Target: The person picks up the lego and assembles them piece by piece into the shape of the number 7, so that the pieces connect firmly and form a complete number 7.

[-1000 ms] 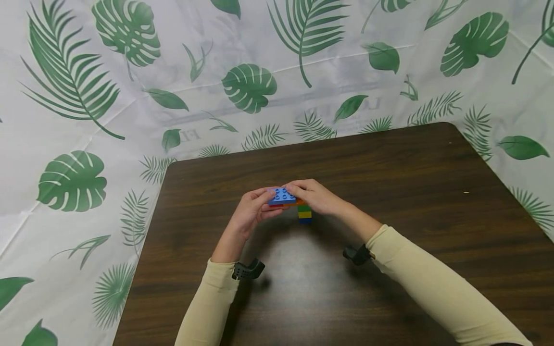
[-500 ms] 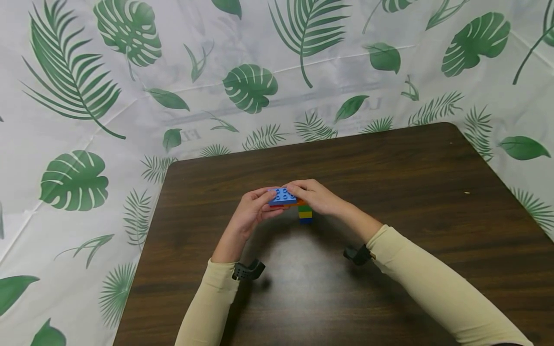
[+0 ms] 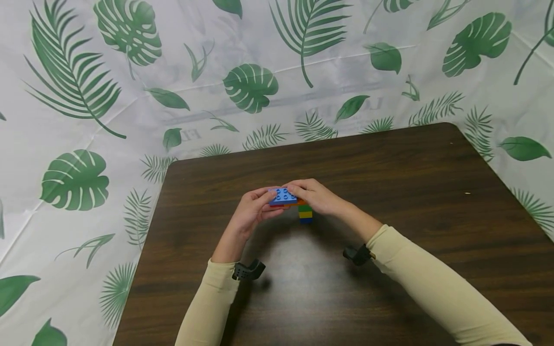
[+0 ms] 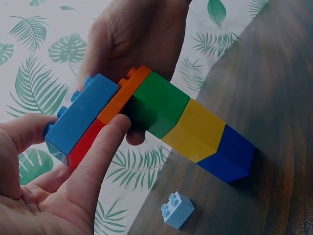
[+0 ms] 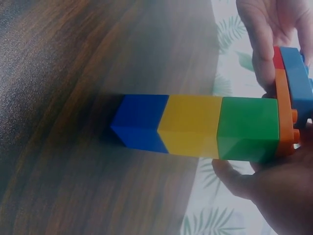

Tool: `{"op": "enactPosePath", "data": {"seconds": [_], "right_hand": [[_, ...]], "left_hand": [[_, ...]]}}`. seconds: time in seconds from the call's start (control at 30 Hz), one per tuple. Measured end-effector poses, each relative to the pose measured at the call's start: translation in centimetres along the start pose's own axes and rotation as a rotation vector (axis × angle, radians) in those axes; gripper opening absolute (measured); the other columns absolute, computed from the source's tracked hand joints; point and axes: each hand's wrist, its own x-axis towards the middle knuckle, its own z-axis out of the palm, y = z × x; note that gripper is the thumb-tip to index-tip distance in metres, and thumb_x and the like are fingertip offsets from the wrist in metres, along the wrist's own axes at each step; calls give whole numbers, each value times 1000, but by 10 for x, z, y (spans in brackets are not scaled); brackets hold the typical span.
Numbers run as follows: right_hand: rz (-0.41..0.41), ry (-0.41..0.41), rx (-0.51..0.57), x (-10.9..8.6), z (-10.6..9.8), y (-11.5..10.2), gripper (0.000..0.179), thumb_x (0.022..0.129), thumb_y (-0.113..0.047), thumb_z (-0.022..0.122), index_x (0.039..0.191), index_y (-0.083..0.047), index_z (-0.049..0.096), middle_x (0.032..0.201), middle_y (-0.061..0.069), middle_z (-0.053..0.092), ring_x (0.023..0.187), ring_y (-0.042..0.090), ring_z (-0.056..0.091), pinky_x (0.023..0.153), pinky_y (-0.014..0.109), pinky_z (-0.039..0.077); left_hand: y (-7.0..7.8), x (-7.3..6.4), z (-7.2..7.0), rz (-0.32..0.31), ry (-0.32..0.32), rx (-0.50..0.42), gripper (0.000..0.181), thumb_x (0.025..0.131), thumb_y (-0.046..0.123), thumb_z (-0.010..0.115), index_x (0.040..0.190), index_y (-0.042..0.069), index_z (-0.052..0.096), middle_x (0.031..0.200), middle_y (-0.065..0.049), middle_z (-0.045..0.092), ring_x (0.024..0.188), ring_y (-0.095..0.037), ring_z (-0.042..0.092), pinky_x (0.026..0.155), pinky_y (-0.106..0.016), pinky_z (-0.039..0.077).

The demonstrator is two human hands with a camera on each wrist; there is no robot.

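Currently, we see a light-blue studded plastic brick [image 4: 80,115] lying across a red brick [image 4: 87,144] and an orange brick [image 4: 122,98], atop a green block [image 4: 159,105], yellow block [image 4: 195,129] and dark-blue block [image 4: 229,156] stacked upright on the dark wood-grain table [image 3: 389,192]. The left hand [image 3: 255,206], fingers partly bent, pinches the light-blue brick's overhanging end; the right hand [image 3: 318,197] grips its other end, fingers curled. We note a small pale-blue brick [image 4: 178,211] apart.

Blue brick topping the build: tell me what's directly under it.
A red brick and an orange brick, end to end. The left hand hides part of the red one; touching surfaces are covered.
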Motion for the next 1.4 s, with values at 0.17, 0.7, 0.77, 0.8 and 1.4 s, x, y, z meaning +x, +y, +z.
{"op": "enactPosePath", "data": {"seconds": [0.17, 0.7, 0.77, 0.8, 1.4], "right_hand": [[1, 2, -5, 0, 0, 1, 40, 108, -24, 38, 131, 2, 58, 114, 14, 65, 98, 27, 57, 91, 40, 49], [1, 1, -11, 2, -1, 1, 40, 108, -22, 38, 132, 3, 57, 112, 14, 65, 94, 26, 57, 86, 36, 51], [-1, -3, 3, 2, 0, 1, 40, 108, -21, 38, 132, 5, 56, 112, 15, 64, 94, 26, 57, 86, 36, 51], [-2, -5, 8, 2, 0, 0, 40, 108, -20, 38, 132, 5, 56, 113, 15, 64, 94, 26, 57, 86, 36, 52], [-16, -3, -8, 1, -4, 5, 35, 107, -21, 43, 126, 1, 61, 106, 11, 66, 91, 24, 57, 82, 35, 51]], "left_hand": [[0, 1, 0, 4, -5, 7, 38, 99, 18, 61, 129, -6, 57, 113, -20, 65, 93, -28, 71, 81, -39, 54], [0, 0, 1, 32, -44, -42, 39, 100, 14, 59, 131, -8, 53, 112, -22, 64, 91, -30, 71, 78, -37, 56], [0, 1, 1, 34, -46, -43, 39, 100, 14, 59, 131, -8, 53, 111, -21, 65, 90, -30, 71, 79, -38, 55], [-1, 1, 1, 33, -45, -41, 39, 100, 14, 59, 131, -8, 54, 111, -21, 65, 90, -30, 72, 79, -38, 55], [-3, 1, 2, 9, -11, 39, 43, 98, 27, 62, 128, -4, 57, 109, -19, 68, 94, -33, 70, 87, -47, 49]]}}
